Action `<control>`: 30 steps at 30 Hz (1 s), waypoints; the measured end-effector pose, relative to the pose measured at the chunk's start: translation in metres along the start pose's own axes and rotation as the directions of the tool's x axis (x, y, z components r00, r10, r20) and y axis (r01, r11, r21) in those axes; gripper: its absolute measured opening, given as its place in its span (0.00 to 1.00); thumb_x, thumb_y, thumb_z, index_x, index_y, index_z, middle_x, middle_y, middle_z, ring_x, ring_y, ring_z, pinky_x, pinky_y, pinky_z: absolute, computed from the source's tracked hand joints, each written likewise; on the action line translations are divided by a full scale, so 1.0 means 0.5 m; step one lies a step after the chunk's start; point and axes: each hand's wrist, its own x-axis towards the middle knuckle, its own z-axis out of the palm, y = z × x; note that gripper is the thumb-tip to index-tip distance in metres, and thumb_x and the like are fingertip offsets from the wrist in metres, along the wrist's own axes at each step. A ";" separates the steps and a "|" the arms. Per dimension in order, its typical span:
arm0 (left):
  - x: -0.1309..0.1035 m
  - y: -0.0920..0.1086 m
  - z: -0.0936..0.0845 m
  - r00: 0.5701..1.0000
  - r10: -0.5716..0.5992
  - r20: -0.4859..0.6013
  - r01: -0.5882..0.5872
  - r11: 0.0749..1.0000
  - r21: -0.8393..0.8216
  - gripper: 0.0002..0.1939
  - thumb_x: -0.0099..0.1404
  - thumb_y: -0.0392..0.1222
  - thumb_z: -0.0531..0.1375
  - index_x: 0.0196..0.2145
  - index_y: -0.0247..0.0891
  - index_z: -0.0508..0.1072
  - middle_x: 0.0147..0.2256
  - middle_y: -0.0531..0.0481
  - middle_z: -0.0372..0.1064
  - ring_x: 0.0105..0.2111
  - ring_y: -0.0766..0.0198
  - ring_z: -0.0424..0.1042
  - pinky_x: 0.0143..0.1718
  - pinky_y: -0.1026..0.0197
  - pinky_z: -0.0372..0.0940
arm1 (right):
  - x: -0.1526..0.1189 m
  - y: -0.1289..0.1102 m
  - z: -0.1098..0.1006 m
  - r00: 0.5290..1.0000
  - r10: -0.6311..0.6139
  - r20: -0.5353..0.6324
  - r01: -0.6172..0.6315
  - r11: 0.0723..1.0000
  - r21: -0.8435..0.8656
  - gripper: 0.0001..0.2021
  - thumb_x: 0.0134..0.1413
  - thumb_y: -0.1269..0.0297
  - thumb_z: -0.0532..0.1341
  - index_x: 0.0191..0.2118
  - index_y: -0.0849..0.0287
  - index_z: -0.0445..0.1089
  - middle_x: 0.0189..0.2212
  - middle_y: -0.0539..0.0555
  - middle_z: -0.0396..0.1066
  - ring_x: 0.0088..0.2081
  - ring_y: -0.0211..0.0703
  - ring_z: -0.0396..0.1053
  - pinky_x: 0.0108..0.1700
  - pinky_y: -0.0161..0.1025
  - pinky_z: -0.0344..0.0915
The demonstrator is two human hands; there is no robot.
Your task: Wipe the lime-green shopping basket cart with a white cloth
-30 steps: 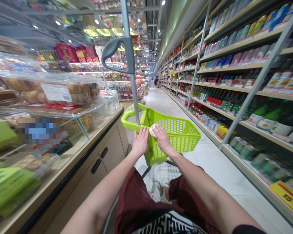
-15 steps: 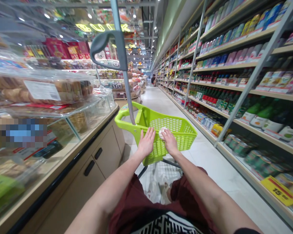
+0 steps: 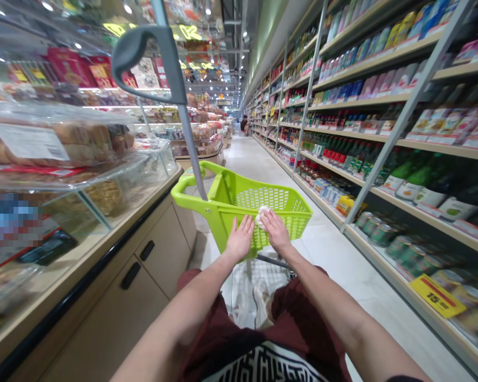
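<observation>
A lime-green shopping cart basket (image 3: 219,225) with pierced sides stands in front of me, its long side facing my knees. My left hand (image 3: 240,237) lies flat with fingers outstretched against the outer side, below the rim. My right hand (image 3: 275,229) presses a crumpled white tissue or cloth (image 3: 263,214) to the basket's side near the top edge. Its fingers cover part of the white wad. At the left end of the basket a grey pole (image 3: 191,148) rises, carrying a dark grey looped handle (image 3: 175,69).
On the left a wooden counter (image 3: 159,233) with glass tops holds packaged bread (image 3: 79,140). Along the right run tall shelves (image 3: 366,132) of cans and bottles, with a yellow price sign (image 3: 437,295) low down. A person (image 3: 244,125) is far down the aisle.
The view has shifted, so the cart and handle appear further left. My left hand sits slightly lower on the basket's side. The right hand still keeps the white wad at the rim.
</observation>
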 end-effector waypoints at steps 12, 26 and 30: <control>0.043 0.087 0.011 0.998 0.020 0.057 -0.018 0.999 -0.037 0.30 0.57 0.35 0.46 0.58 0.31 0.51 0.61 0.42 0.42 0.61 0.56 0.37 0.59 0.41 0.34 | -0.110 0.039 0.020 0.995 0.085 0.052 -0.083 0.996 -0.043 0.17 0.55 0.73 0.51 0.51 0.60 0.64 0.55 0.59 0.59 0.60 0.47 0.47 0.55 0.50 0.53; 0.083 0.143 0.012 0.996 -0.003 0.086 0.008 0.998 -0.059 0.32 0.56 0.34 0.47 0.59 0.31 0.48 0.61 0.42 0.40 0.61 0.54 0.35 0.58 0.41 0.34 | -0.137 0.097 0.005 0.978 0.165 0.126 -0.156 0.985 -0.079 0.18 0.54 0.75 0.51 0.50 0.61 0.64 0.53 0.59 0.60 0.58 0.48 0.50 0.54 0.50 0.54; 0.103 0.153 0.004 0.994 -0.007 0.108 0.015 0.997 -0.072 0.33 0.55 0.34 0.48 0.60 0.32 0.47 0.62 0.43 0.38 0.61 0.54 0.35 0.58 0.41 0.33 | -0.099 0.150 -0.047 0.978 0.207 -0.021 -0.208 0.972 -0.106 0.18 0.56 0.73 0.49 0.52 0.61 0.62 0.56 0.59 0.57 0.60 0.48 0.45 0.56 0.51 0.50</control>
